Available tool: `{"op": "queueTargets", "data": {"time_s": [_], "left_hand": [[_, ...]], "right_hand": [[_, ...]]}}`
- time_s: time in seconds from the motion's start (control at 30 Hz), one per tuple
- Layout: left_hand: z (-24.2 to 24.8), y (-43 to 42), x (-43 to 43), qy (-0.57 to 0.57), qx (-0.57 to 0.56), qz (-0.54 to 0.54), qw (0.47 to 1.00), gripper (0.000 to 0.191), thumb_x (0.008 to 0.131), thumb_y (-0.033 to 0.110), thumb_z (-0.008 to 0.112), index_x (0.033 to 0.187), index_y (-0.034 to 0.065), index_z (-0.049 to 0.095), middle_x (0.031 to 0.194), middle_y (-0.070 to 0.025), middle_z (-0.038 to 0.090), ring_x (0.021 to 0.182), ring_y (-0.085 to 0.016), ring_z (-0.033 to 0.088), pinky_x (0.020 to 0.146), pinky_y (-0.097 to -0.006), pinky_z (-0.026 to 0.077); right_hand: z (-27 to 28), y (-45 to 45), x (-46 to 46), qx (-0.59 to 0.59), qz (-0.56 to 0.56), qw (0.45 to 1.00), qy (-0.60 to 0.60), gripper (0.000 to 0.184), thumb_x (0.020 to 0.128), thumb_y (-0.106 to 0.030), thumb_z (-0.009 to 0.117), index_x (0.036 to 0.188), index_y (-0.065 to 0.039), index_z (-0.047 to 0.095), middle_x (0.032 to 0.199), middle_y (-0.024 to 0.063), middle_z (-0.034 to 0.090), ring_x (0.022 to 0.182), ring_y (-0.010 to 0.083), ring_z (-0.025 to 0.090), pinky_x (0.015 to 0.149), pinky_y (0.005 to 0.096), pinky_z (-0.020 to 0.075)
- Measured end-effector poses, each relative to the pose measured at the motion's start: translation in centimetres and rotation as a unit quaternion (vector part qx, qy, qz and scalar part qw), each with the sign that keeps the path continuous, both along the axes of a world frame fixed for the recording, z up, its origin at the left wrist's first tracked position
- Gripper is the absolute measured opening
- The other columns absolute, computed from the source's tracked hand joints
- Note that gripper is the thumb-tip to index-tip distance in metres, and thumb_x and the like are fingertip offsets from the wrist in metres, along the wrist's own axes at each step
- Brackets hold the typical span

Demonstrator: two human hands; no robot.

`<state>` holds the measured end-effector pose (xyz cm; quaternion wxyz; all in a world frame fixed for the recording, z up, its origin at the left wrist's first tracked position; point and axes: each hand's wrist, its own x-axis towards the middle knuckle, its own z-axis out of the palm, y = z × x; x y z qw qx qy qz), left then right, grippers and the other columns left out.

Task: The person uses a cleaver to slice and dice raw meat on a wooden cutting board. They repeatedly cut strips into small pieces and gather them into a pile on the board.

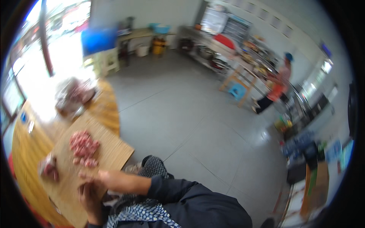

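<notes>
A wooden cutting board (114, 145) lies on a round wooden table (107, 105). Chopped pink raw meat (84, 145) is heaped on the board, with smaller pieces along the heap's lower edge. A larger piece of raw meat (51, 169) lies at the board's left side. My right hand (95, 177) reaches over the board from the right, just below the heap. Beside it, my left hand (87, 195) has bent fingers and comes up from the bottom. The hands are close together and blurred; whether either holds something cannot be told.
Clear plastic bags with pinkish contents (75, 95) lie on the table beyond the board. A person (281, 81) in an orange apron stands at a long counter (253, 71) across the grey floor. A wooden chair (239, 85) and blue stool (237, 91) stand near it.
</notes>
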<state>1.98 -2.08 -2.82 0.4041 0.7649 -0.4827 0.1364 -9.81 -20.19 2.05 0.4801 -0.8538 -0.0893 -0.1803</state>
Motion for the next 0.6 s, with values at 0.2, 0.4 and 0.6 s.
{"op": "queueTargets", "data": {"time_s": [0.2, 0.4, 0.6], "left_hand": [[-0.3, 1.4, -0.8, 0.033, 0.059, 0.046, 0.997, 0.017, 0.089, 0.007, 0.076, 0.105, 0.0052, 0.077, 0.102, -0.0127, 0.074, 0.098, -0.034, 0.072, 0.082, -0.0436, 0.061], [1.4, 1.5, -1.2, 0.011, 0.035, 0.031, 0.999, 0.024, 0.086, 0.004, 0.075, 0.110, 0.0041, 0.077, 0.111, -0.0108, 0.073, 0.103, -0.031, 0.069, 0.092, -0.0421, 0.058], [1.5, 1.4, -1.2, 0.018, -0.001, 0.023, 1.000, 0.025, 0.087, 0.002, 0.077, 0.111, 0.0052, 0.076, 0.111, -0.0097, 0.073, 0.101, -0.030, 0.070, 0.090, -0.0420, 0.059]], "right_hand": [[3.4, -2.5, -0.3, 0.005, 0.006, 0.994, 0.113, 0.069, 0.099, -0.005, 0.066, 0.164, -0.015, 0.047, 0.126, 0.0297, 0.070, 0.112, 0.0418, 0.072, 0.096, 0.0454, 0.0566], [7.3, -5.0, 0.1, -0.096, 0.049, 0.951, 0.291, 0.074, 0.101, -0.008, 0.069, 0.168, -0.022, 0.041, 0.138, 0.0264, 0.068, 0.119, 0.0353, 0.072, 0.102, 0.0422, 0.0544], [7.5, -8.3, 2.1, 0.014, -0.056, 0.962, 0.268, 0.073, 0.102, -0.002, 0.069, 0.168, -0.019, 0.042, 0.131, 0.0148, 0.073, 0.095, 0.0200, 0.068, 0.093, 0.0344, 0.0560]]}}
